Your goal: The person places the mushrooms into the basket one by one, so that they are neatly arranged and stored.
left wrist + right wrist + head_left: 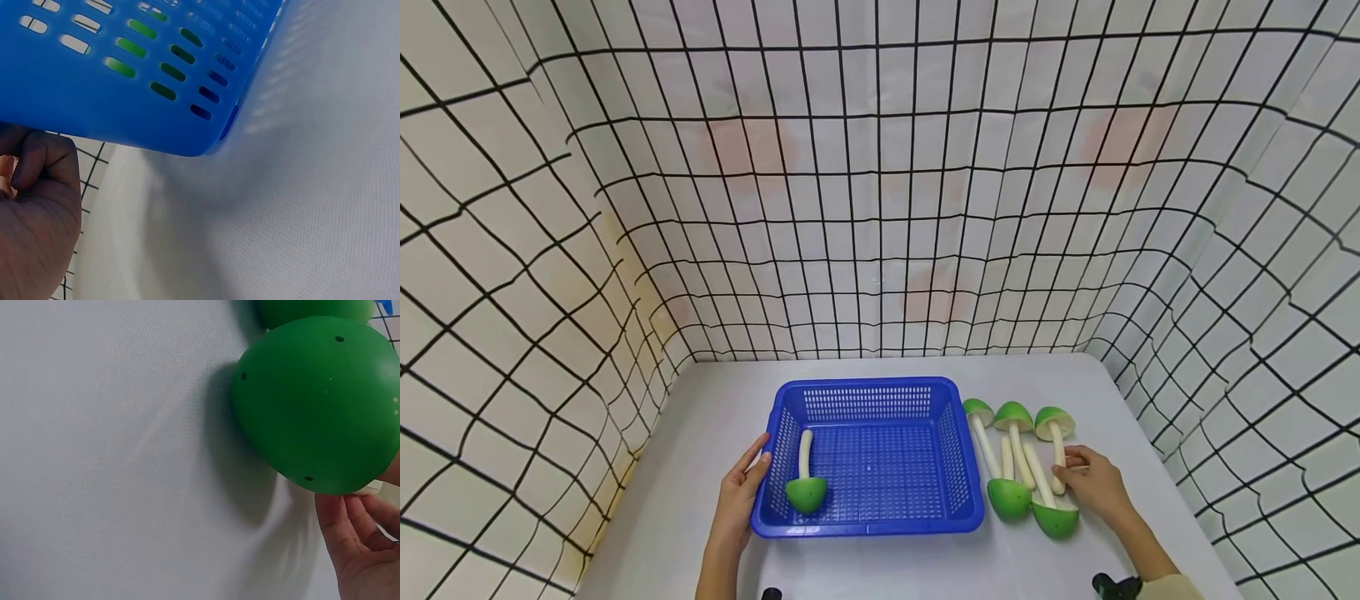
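Observation:
A blue plastic basket (pixel 868 528) with slotted sides sits on the table. One toy mushroom (pixel 807 495), green-capped with a pale stem, lies inside it at the left. My left hand (pixel 739 497) grips the basket's left rim; its curled fingers show under the rim in the left wrist view. To the right of the basket, my right hand (pixel 1097 482) pinches the stem of another green toy mushroom (pixel 1056 423), whose cap points away. In the right wrist view, a nearer mushroom cap (pixel 319 406) hides part of the fingers.
Several more green mushrooms lie in two rows beside the basket, among them a front one (pixel 1009 500) and a far one (pixel 1013 415). White walls with a black grid (pixel 880 200) close off the back and sides of the white table (pixel 700 417).

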The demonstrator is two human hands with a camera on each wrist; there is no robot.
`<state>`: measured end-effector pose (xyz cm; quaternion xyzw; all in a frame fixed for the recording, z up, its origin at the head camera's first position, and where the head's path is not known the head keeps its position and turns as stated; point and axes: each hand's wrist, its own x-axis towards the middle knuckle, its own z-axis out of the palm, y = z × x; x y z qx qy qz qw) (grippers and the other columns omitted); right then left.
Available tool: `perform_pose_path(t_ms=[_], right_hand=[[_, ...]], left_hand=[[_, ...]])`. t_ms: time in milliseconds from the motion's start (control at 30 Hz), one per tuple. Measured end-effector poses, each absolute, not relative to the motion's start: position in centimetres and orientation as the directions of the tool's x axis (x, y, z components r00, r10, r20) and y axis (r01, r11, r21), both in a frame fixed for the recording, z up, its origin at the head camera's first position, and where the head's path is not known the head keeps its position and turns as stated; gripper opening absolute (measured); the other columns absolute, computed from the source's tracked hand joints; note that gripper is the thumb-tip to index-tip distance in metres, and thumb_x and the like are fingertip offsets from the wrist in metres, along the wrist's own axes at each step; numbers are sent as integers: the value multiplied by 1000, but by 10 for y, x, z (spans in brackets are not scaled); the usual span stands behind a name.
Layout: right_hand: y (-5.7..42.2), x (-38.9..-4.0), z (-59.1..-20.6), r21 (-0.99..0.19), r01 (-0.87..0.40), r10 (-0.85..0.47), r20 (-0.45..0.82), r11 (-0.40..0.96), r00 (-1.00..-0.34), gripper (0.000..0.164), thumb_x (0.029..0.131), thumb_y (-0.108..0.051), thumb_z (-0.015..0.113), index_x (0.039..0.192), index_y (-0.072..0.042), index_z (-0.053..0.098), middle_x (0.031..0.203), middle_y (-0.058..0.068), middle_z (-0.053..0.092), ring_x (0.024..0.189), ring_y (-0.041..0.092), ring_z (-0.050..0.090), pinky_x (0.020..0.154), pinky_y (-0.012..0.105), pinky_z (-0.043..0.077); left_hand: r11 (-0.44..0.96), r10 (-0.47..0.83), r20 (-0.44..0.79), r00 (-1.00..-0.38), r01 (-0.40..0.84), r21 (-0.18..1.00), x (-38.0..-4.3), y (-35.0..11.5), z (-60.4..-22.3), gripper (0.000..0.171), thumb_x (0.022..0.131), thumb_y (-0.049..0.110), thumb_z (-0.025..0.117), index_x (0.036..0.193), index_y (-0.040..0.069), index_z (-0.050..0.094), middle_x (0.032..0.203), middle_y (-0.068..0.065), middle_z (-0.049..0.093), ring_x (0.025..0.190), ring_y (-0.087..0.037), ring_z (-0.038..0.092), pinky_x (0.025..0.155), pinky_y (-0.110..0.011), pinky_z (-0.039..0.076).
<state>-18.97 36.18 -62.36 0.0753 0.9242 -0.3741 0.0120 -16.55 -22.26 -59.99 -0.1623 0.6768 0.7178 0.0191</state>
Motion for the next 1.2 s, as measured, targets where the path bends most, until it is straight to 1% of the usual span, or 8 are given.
perform_pose_path(t_ms=[233,400,633,833,1033,1200], right_hand=[[362,-190,-619,-695,135,119,-71,706,-990,54,94,-30,75,132,6,61,108,15,71,80,1,63,66,22,52],[359,-189,-611,-712,132,110,-77,689,-991,59,96,-32,73,137,7,56,113,18,68,83,4,63,66,22,54],[350,-188,-599,-742,126,104,-76,659,-992,59,98,-31,72,141,5,53,120,22,67,88,8,70,68,22,57],[345,-191,-596,-762,116,106,-63,638,-992,59,98,-33,72,143,1,53,123,20,66,88,1,68,71,21,57],[337,-193,-590,-785,73,79,-31,615,-996,58,99,-34,71,142,0,54,123,20,67,84,-4,67,72,23,58],[326,-195,-582,-799,53,63,-18,599,-998,60,98,-37,71,142,-1,54,123,19,67,85,-3,68,73,23,58]], left_hand=[[-94,-186,-252,-950,-238,967,-165,-224,-601,55,101,47,63,153,31,51,147,-19,58,111,-18,70,88,-28,59],[-95,-189,-254,-949,-240,966,-165,-223,-599,55,101,47,62,153,31,51,148,-19,58,112,-18,70,88,-28,59],[-83,-188,-256,-948,-244,966,-164,-223,-599,57,101,49,62,153,31,50,149,-18,57,113,-20,70,89,-28,59],[-105,-187,-260,-947,-244,964,-166,-224,-601,57,100,48,64,153,30,51,146,-18,59,109,-17,71,88,-28,59],[-97,-188,-260,-947,-246,964,-166,-224,-602,58,100,49,64,153,30,51,147,-17,59,109,-16,70,88,-27,59],[-92,-188,-267,-945,-254,963,-165,-223,-601,57,100,49,63,153,31,50,149,-18,57,113,-19,69,90,-28,59]])
